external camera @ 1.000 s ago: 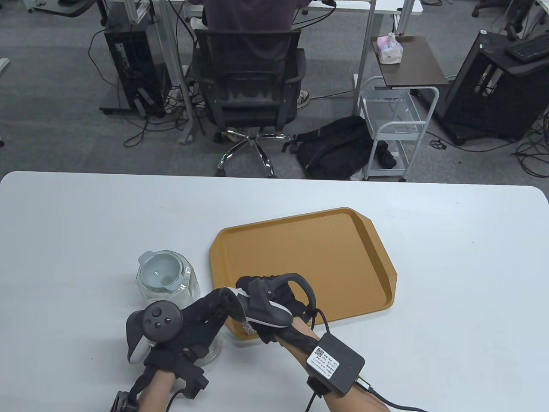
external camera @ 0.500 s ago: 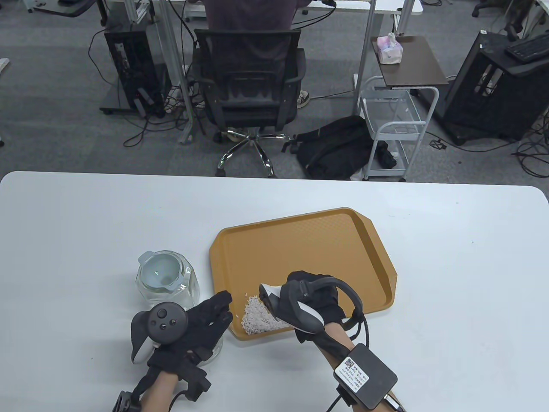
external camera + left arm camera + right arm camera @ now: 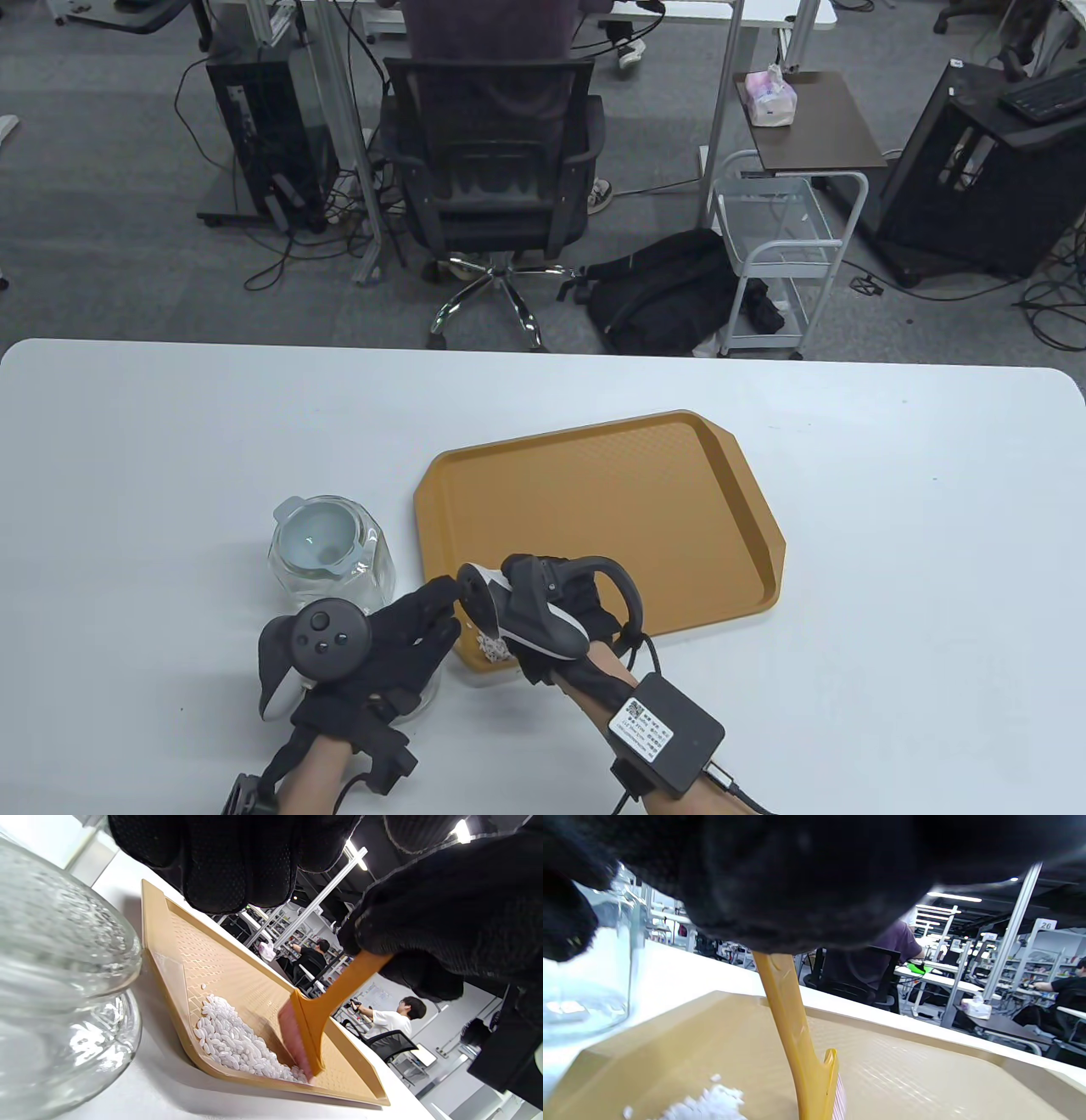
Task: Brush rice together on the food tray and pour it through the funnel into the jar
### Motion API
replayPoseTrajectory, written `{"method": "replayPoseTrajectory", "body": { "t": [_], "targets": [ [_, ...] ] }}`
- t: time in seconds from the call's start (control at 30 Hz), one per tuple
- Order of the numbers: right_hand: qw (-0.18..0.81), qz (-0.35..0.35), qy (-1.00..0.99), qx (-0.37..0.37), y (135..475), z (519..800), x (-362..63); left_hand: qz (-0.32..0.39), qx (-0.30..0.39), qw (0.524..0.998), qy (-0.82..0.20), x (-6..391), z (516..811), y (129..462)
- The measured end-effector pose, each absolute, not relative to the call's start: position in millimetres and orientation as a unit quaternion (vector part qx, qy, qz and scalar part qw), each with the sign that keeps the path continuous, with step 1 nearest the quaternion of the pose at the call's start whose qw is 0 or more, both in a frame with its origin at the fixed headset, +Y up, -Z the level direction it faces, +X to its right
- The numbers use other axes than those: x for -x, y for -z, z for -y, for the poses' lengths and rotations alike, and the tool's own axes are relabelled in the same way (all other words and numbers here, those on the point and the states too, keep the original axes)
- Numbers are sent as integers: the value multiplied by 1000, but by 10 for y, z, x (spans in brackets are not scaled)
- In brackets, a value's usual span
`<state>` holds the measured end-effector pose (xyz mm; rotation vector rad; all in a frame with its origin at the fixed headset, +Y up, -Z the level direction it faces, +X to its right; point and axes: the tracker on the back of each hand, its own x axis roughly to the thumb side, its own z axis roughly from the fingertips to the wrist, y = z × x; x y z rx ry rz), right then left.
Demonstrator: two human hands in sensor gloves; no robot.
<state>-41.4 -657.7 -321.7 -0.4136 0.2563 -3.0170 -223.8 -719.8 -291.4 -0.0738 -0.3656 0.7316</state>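
Swept leftward since half a second ago, the right hand grips an orange plastic brush, herding white rice into the tan tray's lower-left corner. Left hand hovers spread. Pouring into the funnel-topped glass jar remains.

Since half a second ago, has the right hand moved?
Yes. The right hand, holding the brush, moved left along the tray's near edge toward the jar, covering most of the rice.
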Motion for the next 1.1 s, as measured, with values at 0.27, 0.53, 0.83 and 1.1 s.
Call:
{"method": "replayPoseTrajectory", "body": {
  "t": [0.27, 0.53, 0.83, 1.1],
  "targets": [
    [-26, -88, 986, 141, 3228, 6475, 499, 172, 36, 916, -360, 2275, 7191, 2922],
    [28, -145, 983, 113, 3107, 6236, 222, 170, 37, 917, -359, 2281, 7187, 2921],
    [134, -125, 978, 103, 3056, 6505, 207, 174, 37, 917, -358, 2264, 7182, 2915],
    [59, -76, 989, 116, 3123, 6582, 493, 169, 32, 914, -368, 2313, 7165, 2916]
  ]
}}
